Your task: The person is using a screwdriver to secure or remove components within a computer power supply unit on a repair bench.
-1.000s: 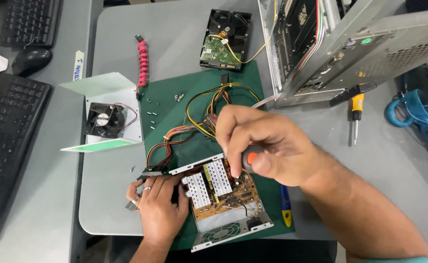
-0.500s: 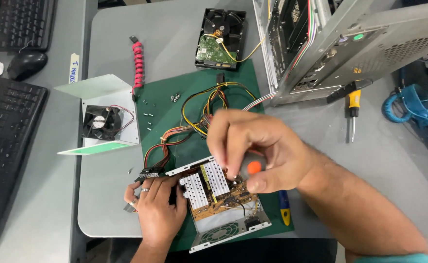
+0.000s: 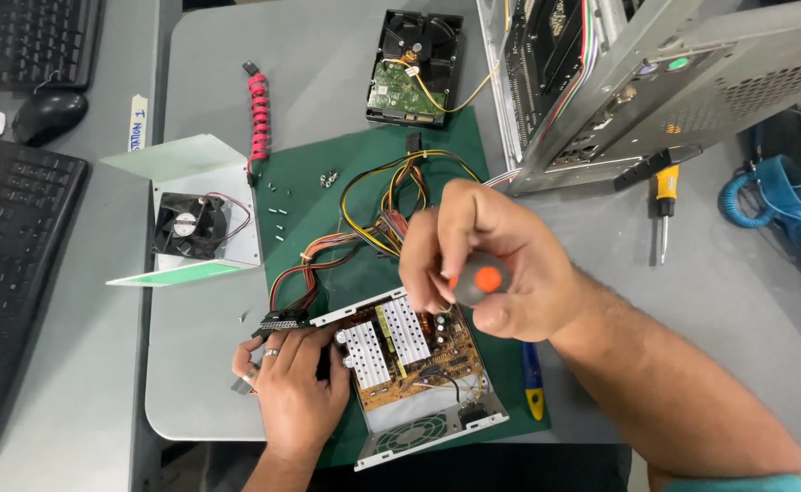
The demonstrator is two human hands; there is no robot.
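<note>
1. Head view: right hand (image 3: 487, 264) was closed around a screwdriver handle (image 3: 479, 281), grey with an orange end cap, held upright over the open power supply (image 3: 414, 369). Shaft and tip hidden under the hand; couldn't tell what the tip touched.
2. Left hand (image 3: 293, 387) lay flat against the left edge of the power supply, fingers together and pressed on the casing, not wrapped around anything. A ring showed on one finger.
3. Power supply sat on the green mat (image 3: 327, 210) at the near edge of the grey table (image 3: 209, 91), lid off, brown circuit board and two finned heat sinks exposed, fan grille at the near end.
4. Bundle of coloured cables (image 3: 373, 228) ran from the power supply up across the mat, looping toward the computer case (image 3: 637, 82).
5. Computer case lay open at the far right of the table, side panel off.
6. Hard drive (image 3: 414, 68) sat at the far edge of the mat, board side up, with a thin yellow cable attached.
7. Small fan (image 3: 189, 226) rested on a white metal cover (image 3: 195, 164) left of the mat.
8. Loose screws (image 3: 277, 211) were scattered on the mat's left part.
9. Yellow-handled screwdriver (image 3: 663, 196) lay on the table right of the case corner; another, blue and yellow (image 3: 532, 381), lay under the right wrist.
10. Keyboard (image 3: 9, 237) and mouse (image 3: 47, 114) sat on the desk at far left.
</note>
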